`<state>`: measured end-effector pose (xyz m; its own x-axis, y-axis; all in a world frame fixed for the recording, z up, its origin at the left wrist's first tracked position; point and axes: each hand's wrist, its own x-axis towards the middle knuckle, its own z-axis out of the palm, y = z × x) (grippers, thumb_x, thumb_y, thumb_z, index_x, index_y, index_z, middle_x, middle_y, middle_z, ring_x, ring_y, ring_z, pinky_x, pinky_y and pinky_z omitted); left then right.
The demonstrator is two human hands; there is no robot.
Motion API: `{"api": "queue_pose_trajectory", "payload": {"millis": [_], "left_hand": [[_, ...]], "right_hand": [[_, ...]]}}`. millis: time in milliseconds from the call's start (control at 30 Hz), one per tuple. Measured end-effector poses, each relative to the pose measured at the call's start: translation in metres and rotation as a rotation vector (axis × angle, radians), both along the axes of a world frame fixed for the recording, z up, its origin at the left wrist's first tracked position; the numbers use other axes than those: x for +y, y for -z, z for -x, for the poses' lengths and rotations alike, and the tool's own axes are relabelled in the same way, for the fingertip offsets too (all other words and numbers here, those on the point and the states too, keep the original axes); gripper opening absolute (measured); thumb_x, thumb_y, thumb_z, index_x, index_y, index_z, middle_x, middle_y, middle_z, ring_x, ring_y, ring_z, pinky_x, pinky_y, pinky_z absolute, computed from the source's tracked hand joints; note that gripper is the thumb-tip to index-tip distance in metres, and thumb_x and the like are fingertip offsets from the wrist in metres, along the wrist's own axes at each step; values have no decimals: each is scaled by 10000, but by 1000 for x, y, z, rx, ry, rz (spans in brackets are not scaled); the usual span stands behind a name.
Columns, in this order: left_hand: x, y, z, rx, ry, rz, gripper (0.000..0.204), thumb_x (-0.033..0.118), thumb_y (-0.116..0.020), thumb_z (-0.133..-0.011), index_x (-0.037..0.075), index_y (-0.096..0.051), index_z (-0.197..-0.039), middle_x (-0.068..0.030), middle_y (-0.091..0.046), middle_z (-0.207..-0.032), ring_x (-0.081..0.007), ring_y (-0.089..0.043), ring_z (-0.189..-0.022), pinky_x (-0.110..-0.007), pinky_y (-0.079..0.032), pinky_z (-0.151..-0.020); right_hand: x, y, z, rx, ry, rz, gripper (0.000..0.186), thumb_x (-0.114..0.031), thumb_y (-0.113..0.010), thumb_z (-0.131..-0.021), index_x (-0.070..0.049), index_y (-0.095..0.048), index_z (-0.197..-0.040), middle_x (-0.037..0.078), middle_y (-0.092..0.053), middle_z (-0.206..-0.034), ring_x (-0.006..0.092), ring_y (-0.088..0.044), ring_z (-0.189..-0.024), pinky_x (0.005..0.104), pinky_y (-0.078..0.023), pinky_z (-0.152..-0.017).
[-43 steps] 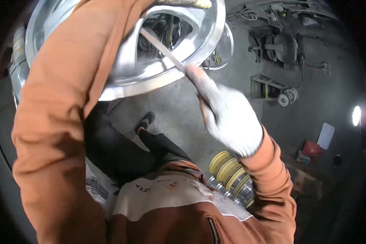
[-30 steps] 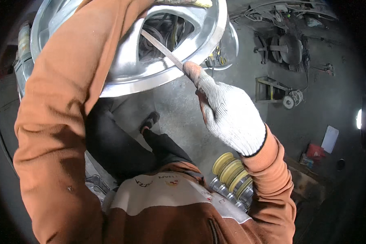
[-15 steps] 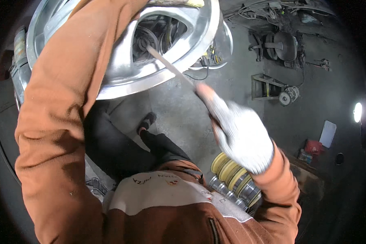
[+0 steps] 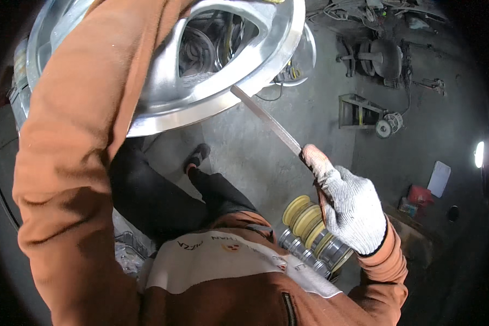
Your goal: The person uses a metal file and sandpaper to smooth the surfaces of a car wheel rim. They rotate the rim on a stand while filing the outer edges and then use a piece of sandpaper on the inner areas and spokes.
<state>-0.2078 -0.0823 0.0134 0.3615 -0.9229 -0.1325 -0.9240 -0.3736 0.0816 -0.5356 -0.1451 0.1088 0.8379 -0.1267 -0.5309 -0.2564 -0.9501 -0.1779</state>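
In my right hand (image 4: 348, 204), which wears a white knitted glove, is a long, narrow flat metal file (image 4: 269, 125). My fingers wrap round its near end, and the thumb lies along it. Its far tip meets the outer rim of a shiny silver car wheel (image 4: 174, 120) in the picture. Whether tip and rim touch, I cannot tell. The wheel stands tilted at the upper left, with large openings between its spokes. Across it reaches my left arm (image 4: 87, 108) in an orange-brown sleeve; the left hand is beyond the top edge.
Yellow-edged wheel rims (image 4: 309, 225) lie in a row at my right side. Farther right, a metal frame (image 4: 358, 112) with a motor (image 4: 386, 126) stands on the grey floor. A dark round-seated chair (image 4: 386, 60) is behind it. Another silver wheel (image 4: 304, 62) sits beyond the first.
My right hand has drawn the file back, right and toward me. Its tip has gone from over the wheel's opening to the outer rim. The wheel has shifted slightly in view.
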Motion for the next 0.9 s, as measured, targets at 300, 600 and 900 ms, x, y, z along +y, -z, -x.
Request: {"api": "queue_pose_trajectory", "payload": {"millis": [300, 600, 900], "left_hand": [[-5, 19, -12, -76, 51, 102, 636, 622, -403, -1005, 155, -721, -1298, -167, -622, -1419, -393, -537, -1335, -528, -339, -1159], [-8, 25, -8, -79, -14, 200, 634, 635, -414, -992, 178, -718, -1309, -147, -621, -1427, -384, -529, -1342, -522, -320, -1177], [-3, 0, 4, 19, -10, 141, 640, 644, -434, -980, 145, -756, -1218, -174, -683, -1312, -409, -597, -1238, -553, -386, -1102]], "right_hand": [[-5, 37, -39, -223, -85, -91, 688, 48, -603, -830, -68, -504, -1501, 189, -603, -705, 381, -643, -629, 433, -538, -635], [-6, 53, -68, -233, -122, -93, 637, 3, -573, -875, -75, -480, -1501, 185, -623, -788, 367, -633, -665, 440, -515, -633], [-19, 34, -32, -250, -109, -34, 743, 0, -655, -787, -128, -527, -1507, 147, -574, -639, 301, -593, -487, 418, -489, -466]]}}
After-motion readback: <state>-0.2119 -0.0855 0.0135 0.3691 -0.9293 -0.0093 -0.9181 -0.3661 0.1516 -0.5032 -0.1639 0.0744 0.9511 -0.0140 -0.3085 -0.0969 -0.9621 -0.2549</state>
